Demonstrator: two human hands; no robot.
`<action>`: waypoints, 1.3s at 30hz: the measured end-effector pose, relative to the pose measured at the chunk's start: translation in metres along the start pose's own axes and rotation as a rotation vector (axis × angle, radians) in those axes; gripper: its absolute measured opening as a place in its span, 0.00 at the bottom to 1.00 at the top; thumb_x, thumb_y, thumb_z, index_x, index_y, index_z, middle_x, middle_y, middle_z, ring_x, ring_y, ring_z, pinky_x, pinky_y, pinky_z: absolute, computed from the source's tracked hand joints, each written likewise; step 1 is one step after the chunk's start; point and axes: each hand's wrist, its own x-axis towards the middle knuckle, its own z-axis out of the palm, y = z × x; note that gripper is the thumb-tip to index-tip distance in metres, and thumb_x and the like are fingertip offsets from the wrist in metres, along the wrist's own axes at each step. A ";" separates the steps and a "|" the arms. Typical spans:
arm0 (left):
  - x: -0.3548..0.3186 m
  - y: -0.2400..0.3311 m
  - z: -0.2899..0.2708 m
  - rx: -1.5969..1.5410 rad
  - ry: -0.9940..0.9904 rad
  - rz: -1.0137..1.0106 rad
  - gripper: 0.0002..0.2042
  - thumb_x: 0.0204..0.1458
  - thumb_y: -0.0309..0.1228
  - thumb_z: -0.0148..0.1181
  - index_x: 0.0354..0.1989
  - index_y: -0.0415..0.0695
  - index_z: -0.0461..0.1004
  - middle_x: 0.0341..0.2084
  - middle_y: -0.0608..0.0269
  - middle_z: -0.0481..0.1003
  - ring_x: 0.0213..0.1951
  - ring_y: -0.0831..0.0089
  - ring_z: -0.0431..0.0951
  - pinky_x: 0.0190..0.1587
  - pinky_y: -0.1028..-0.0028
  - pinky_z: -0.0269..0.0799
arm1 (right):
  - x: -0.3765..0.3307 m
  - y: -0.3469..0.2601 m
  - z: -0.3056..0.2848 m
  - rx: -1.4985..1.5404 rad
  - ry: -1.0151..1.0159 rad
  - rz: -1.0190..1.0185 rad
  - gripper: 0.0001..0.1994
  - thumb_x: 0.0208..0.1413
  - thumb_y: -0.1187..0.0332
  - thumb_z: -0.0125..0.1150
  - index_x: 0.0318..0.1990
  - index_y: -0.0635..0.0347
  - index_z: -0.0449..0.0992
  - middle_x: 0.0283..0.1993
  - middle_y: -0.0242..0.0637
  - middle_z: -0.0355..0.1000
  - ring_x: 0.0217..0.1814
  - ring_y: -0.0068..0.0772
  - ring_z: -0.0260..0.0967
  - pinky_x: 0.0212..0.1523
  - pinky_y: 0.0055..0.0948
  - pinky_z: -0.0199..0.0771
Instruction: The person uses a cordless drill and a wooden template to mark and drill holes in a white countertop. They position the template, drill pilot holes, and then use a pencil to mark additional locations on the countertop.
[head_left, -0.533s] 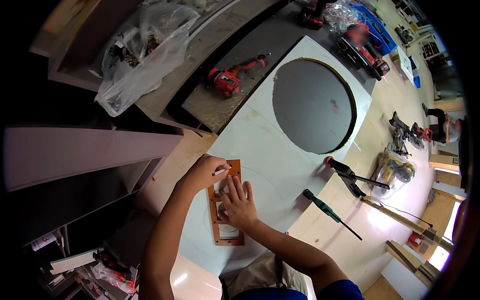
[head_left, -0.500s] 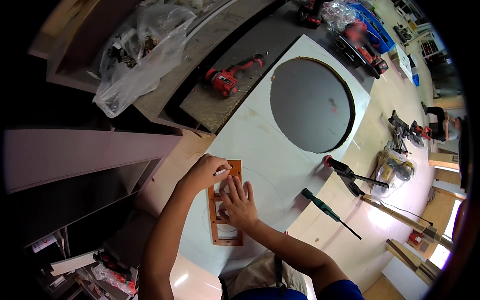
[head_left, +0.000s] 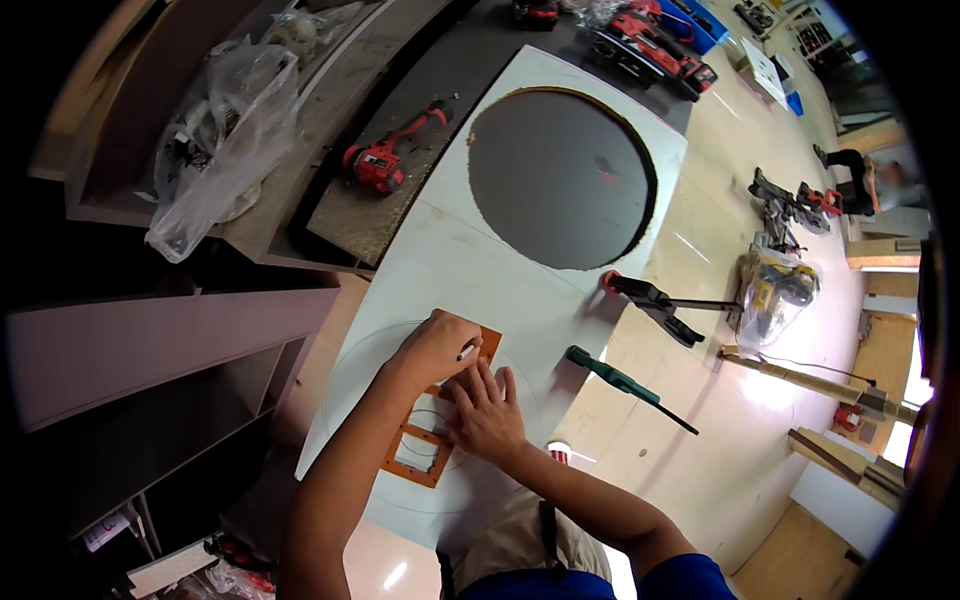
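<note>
An orange-brown flat template with rectangular windows and small holes lies aslant on a white board. My left hand is closed around a thin white pen, its dark tip toward the template's upper end. The tip's exact contact is too small to tell. My right hand lies on the template's middle and right edge, with its fingers stretched out and apart. Faint curved lines show on the board around the template. Beyond my hands, a large round hole with a rough edge is cut in the board.
A black clamp with a red pad and a green-handled clamp grip the board's right edge. Red power tools lie on the dark bench beyond. A clear plastic bag rests at upper left. Another person is far right.
The template has swung clockwise on the board, its upper end moving right, with both hands going along. My head view has shifted, so the board and bench appear further left.
</note>
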 end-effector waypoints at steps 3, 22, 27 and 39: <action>0.003 0.013 0.014 0.036 -0.052 0.005 0.06 0.49 0.28 0.63 0.31 0.36 0.79 0.28 0.50 0.80 0.32 0.56 0.81 0.37 0.64 0.76 | -0.014 0.002 -0.002 -0.022 0.005 0.035 0.35 0.50 0.49 0.63 0.64 0.53 0.65 0.75 0.50 0.50 0.80 0.47 0.41 0.72 0.64 0.39; -0.022 0.081 0.123 0.435 -0.409 0.207 0.05 0.47 0.29 0.63 0.29 0.41 0.81 0.30 0.50 0.81 0.37 0.56 0.83 0.39 0.63 0.79 | -0.127 -0.008 0.023 -0.083 0.048 0.185 0.33 0.49 0.54 0.62 0.62 0.59 0.67 0.63 0.47 0.65 0.71 0.49 0.54 0.70 0.58 0.48; -0.049 0.098 0.148 0.508 -0.502 0.274 0.05 0.47 0.29 0.63 0.28 0.40 0.81 0.29 0.51 0.81 0.36 0.57 0.84 0.36 0.62 0.80 | -0.161 -0.025 0.042 -0.087 0.061 0.223 0.31 0.49 0.54 0.61 0.60 0.61 0.68 0.61 0.48 0.66 0.70 0.53 0.56 0.69 0.56 0.50; -0.131 0.105 0.180 0.611 -0.678 0.372 0.07 0.46 0.30 0.62 0.28 0.41 0.82 0.27 0.50 0.81 0.32 0.57 0.84 0.32 0.61 0.79 | -0.220 -0.083 0.080 -0.034 0.068 0.126 0.26 0.51 0.59 0.57 0.57 0.62 0.70 0.59 0.46 0.68 0.68 0.51 0.58 0.70 0.56 0.49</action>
